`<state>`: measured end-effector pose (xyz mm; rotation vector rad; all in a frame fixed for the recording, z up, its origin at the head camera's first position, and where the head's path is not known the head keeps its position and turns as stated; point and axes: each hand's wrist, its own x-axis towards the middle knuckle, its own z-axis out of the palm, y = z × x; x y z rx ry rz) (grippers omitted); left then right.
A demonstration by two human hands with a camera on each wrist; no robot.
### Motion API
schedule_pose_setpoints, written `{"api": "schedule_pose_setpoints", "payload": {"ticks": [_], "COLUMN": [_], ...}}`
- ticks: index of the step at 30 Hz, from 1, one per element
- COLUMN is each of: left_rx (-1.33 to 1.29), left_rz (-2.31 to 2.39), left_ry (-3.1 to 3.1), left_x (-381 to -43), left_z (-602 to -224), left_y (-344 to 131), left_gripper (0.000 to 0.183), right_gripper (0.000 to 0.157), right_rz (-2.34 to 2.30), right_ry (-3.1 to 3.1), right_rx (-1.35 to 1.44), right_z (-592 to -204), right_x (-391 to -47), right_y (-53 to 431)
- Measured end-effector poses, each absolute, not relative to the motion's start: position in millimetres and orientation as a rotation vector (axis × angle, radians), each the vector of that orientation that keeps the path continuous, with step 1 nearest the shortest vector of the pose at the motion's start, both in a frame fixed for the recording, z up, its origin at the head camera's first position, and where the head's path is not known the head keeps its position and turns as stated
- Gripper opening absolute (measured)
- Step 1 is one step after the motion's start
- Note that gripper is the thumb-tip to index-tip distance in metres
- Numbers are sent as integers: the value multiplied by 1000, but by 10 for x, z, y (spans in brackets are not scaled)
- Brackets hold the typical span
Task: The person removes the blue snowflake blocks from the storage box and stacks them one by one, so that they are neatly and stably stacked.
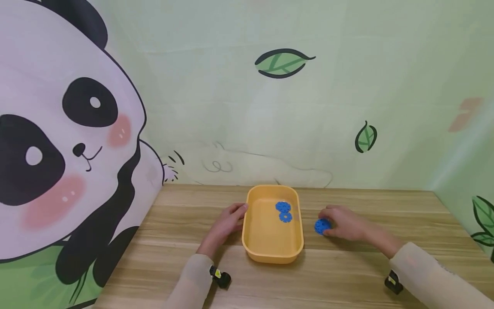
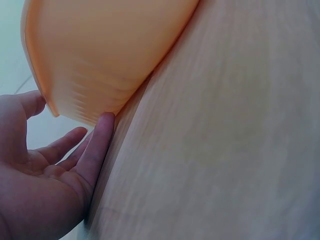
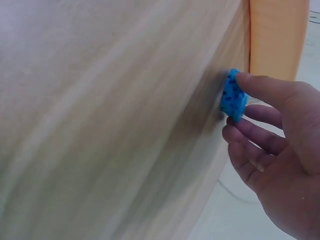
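Observation:
A yellow plastic tray [image 1: 266, 240] stands on the wooden table, with several blue notched snowflake discs [image 1: 284, 211] lying inside toward its right side. At the tray's left side is my left hand [image 1: 230, 219]. In the left wrist view its thumb [image 2: 34, 103] touches the rim, while the fingers extend loosely toward the lower wall. To the right of the tray, my right hand [image 1: 345, 222] pinches a small stack of blue snowflake discs [image 3: 233, 95] between thumb and fingers. The stack is close over the tabletop, edges showing in the right wrist view.
The wood-grain table [image 1: 185, 201] runs back to a pale green backdrop [image 1: 216, 107] printed with leaves and a large panda [image 1: 92, 141]. A small black camera is strapped at each wrist, below the sleeves [image 1: 428, 270].

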<state>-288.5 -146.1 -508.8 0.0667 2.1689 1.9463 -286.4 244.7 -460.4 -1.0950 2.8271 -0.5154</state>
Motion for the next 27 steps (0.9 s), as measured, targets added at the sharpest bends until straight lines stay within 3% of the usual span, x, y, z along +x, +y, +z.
{"api": "schedule_pose_setpoints", "payload": {"ticks": [7,13,27], "left_rx": [71,66,64], "left_rz": [1952,1937,1925], "left_ry": [2164,2183,2178], "left_x": [-2889,-2885,-2895], "left_z": [-5088,-5076,-5095], "left_y": [-1457,-1465,-1479], "left_gripper": [64,64,65], "right_gripper": [40,38,46], "right_rz": [-542,-548,-361], "right_ry": [2854,2920,2793], "right_rx": [-1058,-1090,-1125], "right_z": [-4331,-4094,-4259], "right_x": [-2952,-2974,-3276], "right_y": [2353,1999,1310]}}
